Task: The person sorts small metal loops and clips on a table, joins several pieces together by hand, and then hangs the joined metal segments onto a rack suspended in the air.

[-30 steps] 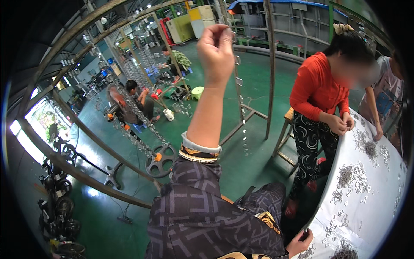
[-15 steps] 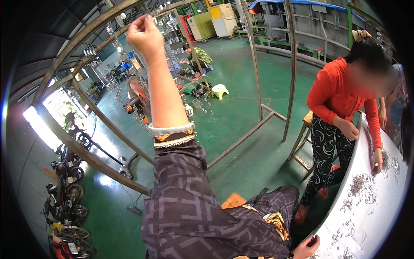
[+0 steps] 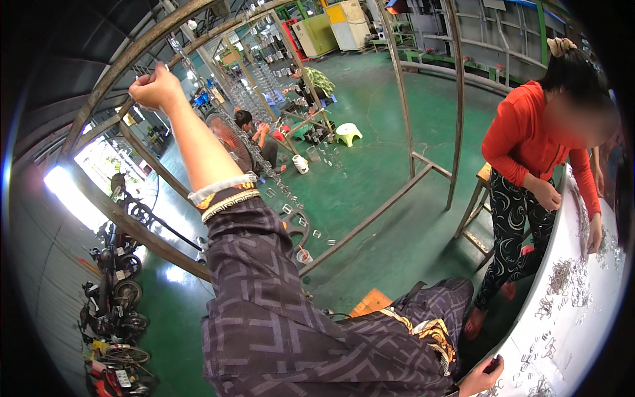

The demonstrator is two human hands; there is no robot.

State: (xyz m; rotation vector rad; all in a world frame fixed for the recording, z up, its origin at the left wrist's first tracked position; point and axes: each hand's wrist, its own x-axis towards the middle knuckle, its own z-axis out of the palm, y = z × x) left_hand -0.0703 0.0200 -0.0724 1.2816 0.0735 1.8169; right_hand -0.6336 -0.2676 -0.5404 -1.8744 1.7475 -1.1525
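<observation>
Clips (image 3: 561, 276) lie strewn over the white worktop (image 3: 585, 331), long axes at mixed angles, beside my right grip (image 3: 481, 378), its fingers part-curled, contents unclear to me. My left grip (image 3: 156, 88), raised near the frame (image 3: 132, 228), is pinched closed; I can't tell on what. Beyond that forearm (image 3: 204, 142), a strand of clips (image 3: 288, 208) slants down rightward.

It is a workshop: strings of metal parts (image 3: 268, 86) hang from frames (image 3: 395, 79) over a green floor (image 3: 377, 218), loose pieces (image 3: 562, 274) litter a white table (image 3: 579, 324), pipes (image 3: 463, 77) line the wall, 2 cabinets (image 3: 347, 25) stand behind, and 2 people (image 3: 320, 81) sit low.
</observation>
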